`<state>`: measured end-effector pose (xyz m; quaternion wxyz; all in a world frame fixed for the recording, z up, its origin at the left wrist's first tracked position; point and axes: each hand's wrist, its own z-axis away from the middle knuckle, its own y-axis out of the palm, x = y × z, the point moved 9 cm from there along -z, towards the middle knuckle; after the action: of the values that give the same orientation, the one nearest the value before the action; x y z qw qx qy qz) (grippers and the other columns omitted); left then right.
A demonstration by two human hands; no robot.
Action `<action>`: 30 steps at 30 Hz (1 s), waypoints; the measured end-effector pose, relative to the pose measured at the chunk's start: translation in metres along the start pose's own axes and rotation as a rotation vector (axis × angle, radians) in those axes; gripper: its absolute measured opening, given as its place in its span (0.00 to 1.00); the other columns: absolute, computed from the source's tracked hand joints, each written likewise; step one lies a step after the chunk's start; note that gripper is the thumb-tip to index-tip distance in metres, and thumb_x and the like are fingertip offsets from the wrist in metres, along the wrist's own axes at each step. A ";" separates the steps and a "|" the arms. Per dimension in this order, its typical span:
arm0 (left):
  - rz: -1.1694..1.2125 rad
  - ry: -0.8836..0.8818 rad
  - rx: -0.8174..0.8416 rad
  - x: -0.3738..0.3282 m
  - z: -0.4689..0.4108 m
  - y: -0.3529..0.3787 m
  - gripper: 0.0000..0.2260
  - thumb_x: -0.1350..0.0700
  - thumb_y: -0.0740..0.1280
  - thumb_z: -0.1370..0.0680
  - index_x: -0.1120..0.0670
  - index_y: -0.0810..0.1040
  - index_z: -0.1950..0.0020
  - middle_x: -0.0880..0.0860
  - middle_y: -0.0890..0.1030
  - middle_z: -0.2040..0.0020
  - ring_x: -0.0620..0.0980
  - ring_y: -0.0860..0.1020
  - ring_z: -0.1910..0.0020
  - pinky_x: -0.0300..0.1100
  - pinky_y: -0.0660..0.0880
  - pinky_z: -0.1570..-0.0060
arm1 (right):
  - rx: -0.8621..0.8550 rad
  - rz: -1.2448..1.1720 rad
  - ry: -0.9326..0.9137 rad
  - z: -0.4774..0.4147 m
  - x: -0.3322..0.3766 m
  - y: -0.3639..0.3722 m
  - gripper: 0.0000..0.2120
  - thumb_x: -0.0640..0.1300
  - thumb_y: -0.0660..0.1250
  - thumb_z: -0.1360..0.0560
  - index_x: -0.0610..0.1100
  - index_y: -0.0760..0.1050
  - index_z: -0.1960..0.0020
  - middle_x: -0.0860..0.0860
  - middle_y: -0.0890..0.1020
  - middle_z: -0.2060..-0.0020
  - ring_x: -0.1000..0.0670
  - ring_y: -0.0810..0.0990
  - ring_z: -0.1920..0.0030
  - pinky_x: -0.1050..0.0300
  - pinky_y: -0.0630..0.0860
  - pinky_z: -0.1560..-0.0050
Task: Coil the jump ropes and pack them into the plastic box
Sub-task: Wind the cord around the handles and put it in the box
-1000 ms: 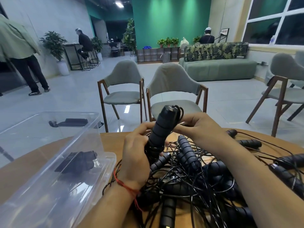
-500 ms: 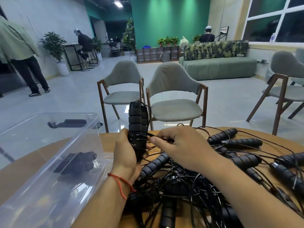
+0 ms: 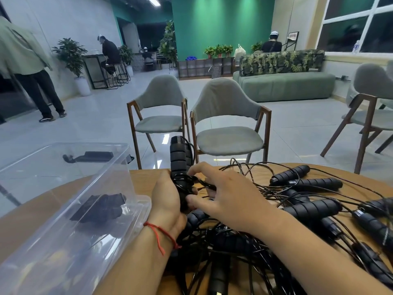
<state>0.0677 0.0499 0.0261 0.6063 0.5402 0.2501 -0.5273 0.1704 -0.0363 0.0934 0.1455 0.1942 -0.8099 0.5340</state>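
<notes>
Black handles (image 3: 179,165), 2 together, stand upright near the far edge of the table (image 3: 144,177), gripped by the left hand (image 3: 167,201), while the right hand (image 3: 229,199) pinches their cord (image 3: 202,182), which should be wound tight and even before going to the plastic box (image 3: 42,252) at the left edge.

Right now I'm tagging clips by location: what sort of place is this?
Likely an indoor lounge or common area: a long green sofa, grey padded chairs with wooden frames, and leafy potted plants along the walls.
</notes>
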 end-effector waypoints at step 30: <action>-0.149 -0.042 0.251 -0.001 0.008 0.020 0.25 0.26 0.66 0.25 0.46 0.87 0.58 0.51 0.79 0.62 0.48 0.70 0.71 0.39 0.58 0.70 | -0.228 0.137 -0.116 0.002 0.008 -0.016 0.07 0.57 0.73 0.22 0.57 0.82 0.47 0.65 0.61 0.74 0.57 0.67 0.68 0.71 0.58 0.67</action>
<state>0.0834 0.0404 0.0367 0.4983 0.5804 0.2090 -0.6092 0.1709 -0.0450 0.1092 0.0830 0.1514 -0.8836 0.4353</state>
